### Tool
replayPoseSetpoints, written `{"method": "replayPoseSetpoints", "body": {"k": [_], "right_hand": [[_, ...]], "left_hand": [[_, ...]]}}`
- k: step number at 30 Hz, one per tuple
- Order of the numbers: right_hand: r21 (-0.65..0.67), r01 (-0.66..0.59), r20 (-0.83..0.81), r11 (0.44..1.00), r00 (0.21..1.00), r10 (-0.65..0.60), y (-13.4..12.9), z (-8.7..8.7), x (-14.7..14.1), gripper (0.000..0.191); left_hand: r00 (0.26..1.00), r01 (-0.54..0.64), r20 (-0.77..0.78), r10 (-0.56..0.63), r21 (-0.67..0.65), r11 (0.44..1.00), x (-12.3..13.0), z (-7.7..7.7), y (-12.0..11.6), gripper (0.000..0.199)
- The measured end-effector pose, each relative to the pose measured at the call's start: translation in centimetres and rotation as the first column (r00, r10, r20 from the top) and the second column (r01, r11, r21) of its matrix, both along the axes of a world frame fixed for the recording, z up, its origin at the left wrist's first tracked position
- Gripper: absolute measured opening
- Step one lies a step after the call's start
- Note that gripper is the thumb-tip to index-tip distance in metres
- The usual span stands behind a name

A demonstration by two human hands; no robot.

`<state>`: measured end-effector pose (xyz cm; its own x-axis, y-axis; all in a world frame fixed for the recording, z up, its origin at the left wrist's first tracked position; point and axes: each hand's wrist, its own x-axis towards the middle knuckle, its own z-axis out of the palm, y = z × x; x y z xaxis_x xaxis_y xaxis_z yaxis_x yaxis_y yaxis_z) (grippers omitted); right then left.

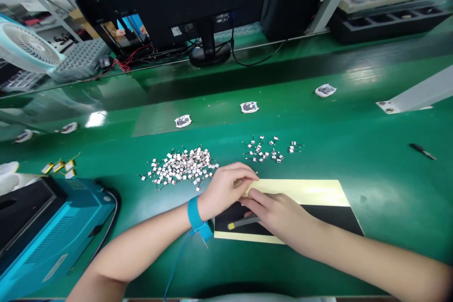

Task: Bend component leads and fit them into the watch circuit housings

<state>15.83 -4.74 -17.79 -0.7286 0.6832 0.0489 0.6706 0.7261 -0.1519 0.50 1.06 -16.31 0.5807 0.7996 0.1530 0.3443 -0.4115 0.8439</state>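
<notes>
My left hand [226,189] and my right hand [279,214] meet with their fingertips close together at the top edge of a cream adhesive sheet [300,192]. The sheet lies partly over a black backing [329,214]. Under my right hand lies a grey stick with a yellow tip [242,222]. Whether either hand pinches something small is hidden by the fingers. A blue anti-static strap [195,214] circles my left wrist. Left of the hands sits a heap of small wired components [180,167], with a looser group [264,149] above them.
A teal machine [53,231] fills the lower left, and small gold-coloured parts with wires [58,166] lie beyond it. Small white pieces [249,107] dot the green bench. A dark-handled tool [423,151] lies at the right. A monitor [208,9] and a fan [28,49] stand behind.
</notes>
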Motion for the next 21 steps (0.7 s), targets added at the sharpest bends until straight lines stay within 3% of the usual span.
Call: {"method": "replayPoseSetpoints", "body": {"k": [4,10,16,21], "right_hand": [[0.029,0.007,0.003,1.0,1.0,-0.007,-0.4,0.0,-0.4,0.024],[-0.038,0.028,-0.057,0.999,0.998,-0.03,-0.3,-0.5,-0.5,0.022],[-0.217,0.077,-0.172,0.973,0.978,-0.116,0.1,0.0,-0.6,0.021],[-0.432,0.125,-0.324,0.893,0.903,-0.283,1.0,1.3,-0.3,0.024]], "left_hand": [[1.0,-0.003,0.019,0.005,-0.109,0.994,0.6,-1.2,-0.6,0.018],[0.999,0.016,-0.032,-0.018,-0.072,0.997,0.6,-1.2,-0.3,0.02],[1.0,-0.026,-0.013,0.025,-0.089,0.996,0.6,-1.5,-0.2,0.018],[0.992,-0.111,0.059,0.116,-0.076,0.991,0.5,-1.8,-0.1,0.017]]}}
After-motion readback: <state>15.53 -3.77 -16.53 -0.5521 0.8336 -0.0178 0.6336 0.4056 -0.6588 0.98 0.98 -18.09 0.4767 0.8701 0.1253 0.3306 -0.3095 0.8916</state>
